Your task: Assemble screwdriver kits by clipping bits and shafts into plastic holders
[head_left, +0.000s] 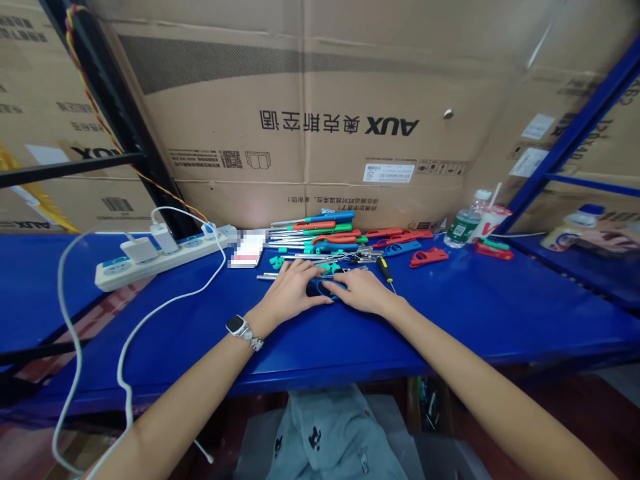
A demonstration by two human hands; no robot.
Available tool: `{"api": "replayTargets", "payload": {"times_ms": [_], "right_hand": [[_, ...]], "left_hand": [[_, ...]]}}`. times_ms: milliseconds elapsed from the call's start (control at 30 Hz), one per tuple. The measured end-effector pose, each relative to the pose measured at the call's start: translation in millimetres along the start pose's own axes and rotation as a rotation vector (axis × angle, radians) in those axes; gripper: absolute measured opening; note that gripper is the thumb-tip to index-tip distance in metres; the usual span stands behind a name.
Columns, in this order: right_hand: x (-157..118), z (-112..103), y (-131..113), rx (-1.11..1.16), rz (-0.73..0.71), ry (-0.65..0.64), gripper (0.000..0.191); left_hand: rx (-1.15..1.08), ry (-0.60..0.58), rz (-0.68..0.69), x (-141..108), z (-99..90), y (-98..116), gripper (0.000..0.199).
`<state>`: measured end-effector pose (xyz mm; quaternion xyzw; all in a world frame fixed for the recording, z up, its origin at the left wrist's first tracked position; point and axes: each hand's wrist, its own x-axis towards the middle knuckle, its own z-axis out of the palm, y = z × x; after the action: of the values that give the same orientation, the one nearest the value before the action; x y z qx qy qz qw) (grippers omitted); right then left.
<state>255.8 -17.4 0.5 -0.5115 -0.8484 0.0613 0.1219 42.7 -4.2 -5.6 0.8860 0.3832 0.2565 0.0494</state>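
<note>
Both my hands meet over a blue plastic handle piece (320, 288) on the blue table. My left hand (289, 291), with a watch (237, 325) and a bracelet on its wrist, holds the piece from the left, thumb stretched along the near side. From the right, my right hand (364, 291) grips it with bent fingers. Part of the piece is hidden by the fingers. Small teal plastic parts (331, 268) and thin metal rods (267, 277) lie just beyond the hands. A yellow and black screwdriver (385, 268) lies beside my right hand.
Behind the hands lies a pile of long metal-stemmed tools with coloured handles (320, 230). Red handle pieces (429, 257) lie to the right, near a bottle (463, 227) and a cup (493, 220). A power strip (113, 272) with white cables stands left; cardboard (330, 80) rises behind.
</note>
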Motion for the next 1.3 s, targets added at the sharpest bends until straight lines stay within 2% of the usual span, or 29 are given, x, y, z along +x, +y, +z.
{"api": "replayTargets", "payload": {"times_ms": [67,167,200,233,267,333,400,433,567,733,867,967,1100,1200,1300], "right_hand": [[0.6,1.0,-0.8,0.016,0.045,0.034,0.046],[1.5,0.3,-3.6,0.066,0.112,0.083,0.050],[1.7,0.0,-4.7,0.087,0.130,0.101,0.050],[1.8,-0.2,-5.8,0.110,0.148,0.118,0.050],[1.9,0.0,-7.1,0.135,0.166,0.134,0.050],[2.3,1.5,-10.0,0.196,0.201,0.172,0.050],[3.1,4.9,-13.8,0.266,0.217,0.215,0.051],[3.8,7.1,-16.2,0.300,0.218,0.233,0.051],[7.9,17.5,-27.6,0.427,0.196,0.270,0.045],[12.2,24.8,-37.8,0.576,0.155,0.257,0.040],[13.1,24.5,-35.9,0.771,0.095,0.212,0.050],[13.3,24.9,-31.8,0.967,0.097,0.119,0.061],[15.5,28.8,-29.3,1.070,0.067,0.091,0.066],[17.7,32.1,-29.3,1.065,0.043,0.129,0.067],[18.6,34.1,-29.8,1.031,0.054,0.172,0.067]], "left_hand": [[0.029,0.135,0.006,-0.3,-4.0,1.1,0.060],[-0.023,0.420,-0.051,-0.9,-9.1,0.1,0.040],[-0.078,0.478,-0.100,-1.0,-9.7,-0.6,0.042],[-0.147,0.488,-0.165,-0.9,-9.4,-1.2,0.048],[-0.227,0.451,-0.238,-0.4,-8.2,-1.6,0.054],[-0.406,0.310,-0.371,1.6,-3.2,-1.4,0.060],[-0.608,0.221,-0.448,5.6,4.1,0.3,0.061],[-0.716,0.217,-0.465,8.1,8.0,1.6,0.062],[-1.098,0.288,-0.506,18.8,19.1,8.3,0.059],[-1.158,0.439,-0.505,29.4,19.3,22.7,0.050],[-1.411,0.515,-0.564,39.3,13.5,38.3,0.043],[-1.678,0.586,-0.608,46.1,5.3,44.1,0.037],[-1.936,0.544,-0.597,49.3,-4.8,42.3,0.038],[-1.979,0.530,-0.600,48.4,-7.2,41.1,0.041],[-1.980,0.498,-0.681,46.8,-6.8,42.9,0.040]]}}
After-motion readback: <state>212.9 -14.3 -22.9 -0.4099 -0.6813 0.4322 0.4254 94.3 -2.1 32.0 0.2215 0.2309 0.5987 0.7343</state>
